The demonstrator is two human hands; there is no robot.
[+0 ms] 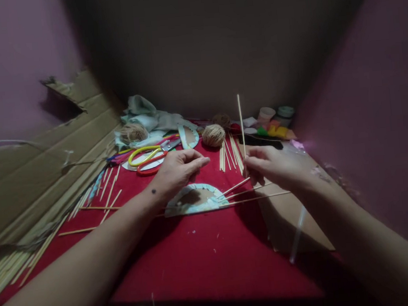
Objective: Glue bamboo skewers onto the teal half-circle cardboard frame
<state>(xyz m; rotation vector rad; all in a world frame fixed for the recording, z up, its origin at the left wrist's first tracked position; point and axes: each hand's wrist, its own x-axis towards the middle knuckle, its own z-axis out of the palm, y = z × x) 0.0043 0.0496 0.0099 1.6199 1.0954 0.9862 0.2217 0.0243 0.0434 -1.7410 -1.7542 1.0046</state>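
A half-round cardboard piece (199, 192) with a pale blue-green patterned fabric edge lies on the red cloth. Thin wooden sticks (234, 187) fan out from its right end, and others stick out to its left, partly behind my left forearm. My left hand (180, 168) hovers over the piece with thumb and fingertips pressed together; whether anything is between them cannot be seen. In my right hand (268, 166), right of the piece, a thin wooden stick (241, 125) is pinched and stands nearly upright.
Scissors (150, 158) with yellow and red handles lie behind my left hand. A twine ball (213, 135), loose sticks (230, 153) and a second fabric-edged piece (189, 136) are further back. A cardboard sheet (290, 226) with a glue stick (297, 235) is at right; corrugated cardboard (46, 168) stands at left.
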